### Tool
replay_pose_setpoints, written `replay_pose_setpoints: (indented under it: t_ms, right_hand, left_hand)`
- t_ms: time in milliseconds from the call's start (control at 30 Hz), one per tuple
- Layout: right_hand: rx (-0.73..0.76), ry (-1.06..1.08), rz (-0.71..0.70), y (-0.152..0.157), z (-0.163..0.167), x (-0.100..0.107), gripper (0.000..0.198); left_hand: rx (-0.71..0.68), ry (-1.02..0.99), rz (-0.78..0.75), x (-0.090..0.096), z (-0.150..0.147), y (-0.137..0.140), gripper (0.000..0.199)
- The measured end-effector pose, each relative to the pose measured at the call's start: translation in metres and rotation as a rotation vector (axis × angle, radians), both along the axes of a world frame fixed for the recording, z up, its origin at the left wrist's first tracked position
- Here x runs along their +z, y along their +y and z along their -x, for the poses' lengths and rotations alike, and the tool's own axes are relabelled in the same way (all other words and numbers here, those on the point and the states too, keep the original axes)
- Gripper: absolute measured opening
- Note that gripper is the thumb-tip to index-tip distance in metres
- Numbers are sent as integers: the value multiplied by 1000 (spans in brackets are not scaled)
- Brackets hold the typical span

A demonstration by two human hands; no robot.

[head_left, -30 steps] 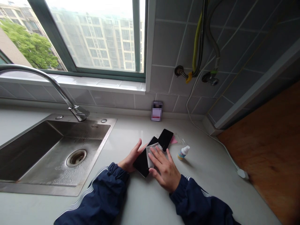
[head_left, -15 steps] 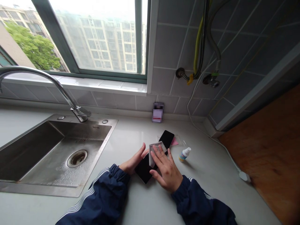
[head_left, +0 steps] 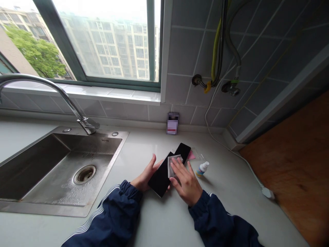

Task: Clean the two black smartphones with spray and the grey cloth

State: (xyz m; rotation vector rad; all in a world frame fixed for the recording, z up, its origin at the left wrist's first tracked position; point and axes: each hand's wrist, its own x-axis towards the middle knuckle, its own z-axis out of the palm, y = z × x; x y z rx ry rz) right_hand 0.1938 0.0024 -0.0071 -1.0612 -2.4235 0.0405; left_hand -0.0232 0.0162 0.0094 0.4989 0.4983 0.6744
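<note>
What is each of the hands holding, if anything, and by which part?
The left hand holds a black phone along its left edge and from beneath; the right hand presses a pale cloth onto the phone.

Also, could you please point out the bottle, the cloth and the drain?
Bottle point(head_left: 200, 170), head view: on its body.
Cloth point(head_left: 170, 167), head view: on its uncovered left part.
Drain point(head_left: 84, 174), head view: its middle.

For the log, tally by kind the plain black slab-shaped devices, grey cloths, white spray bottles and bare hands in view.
Plain black rectangular slabs: 2 (held slab, farther slab)
Folded light-grey cloth: 1
White spray bottle with coloured label: 1
Bare hands: 2 (left hand, right hand)
Total: 6
</note>
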Motion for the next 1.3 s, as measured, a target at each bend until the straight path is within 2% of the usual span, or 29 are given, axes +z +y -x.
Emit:
replay_pose_setpoints:
  t_ms: [67,167,300,367,433,567,633,700,800,933,1033,1100,1167,1300]
  right_hand:
    - [-12,-18,14,0,1,-1,68]
    - [96,-72,22,-7,7,1,76]
    - [309,-105,5,-18,10,6,62]
    - [359,-98,-5,-17,8,6,55]
    - [301,-87,-5,-12,4,5,53]
    - [9,-44,12,0,-1,-1,56]
    - [-38,-37,16,-1,1,-2,60]
    - [17,-63,25,-6,6,-1,65]
    - [220,-118,44,-19,12,6,69]
    - [463,-92,46,-26,14,14,60]
    - [509,5,3,-21,11,12,49]
    - [461,55,-28,-16,8,9,43]
    - [344,60,-32,-9,3,5,40]
    - [29,43,16,1,-4,0,56]
  left_hand:
    - [-4,18,-15,1,0,-1,85]
    - [41,47,-29,0,-1,-2,84]
    - [91,85,-15,-3,-1,-1,87]
    - [100,93,-24,-2,-1,-1,87]
    - [96,78,-26,0,-1,-1,86]
    - [33,32,7,5,-3,-2,84]
    - [25,23,9,6,-3,-2,83]
    - [62,30,1,4,-3,-2,82]
    - [109,58,5,1,-2,-1,85]
    - [88,33,-41,1,-1,-1,84]
    - [74,-4,-51,1,-2,-1,84]
    - [79,-16,-37,0,-1,0,84]
    - [72,-23,-15,-2,-1,1,84]
    - [-10,-41,11,-2,0,0,85]
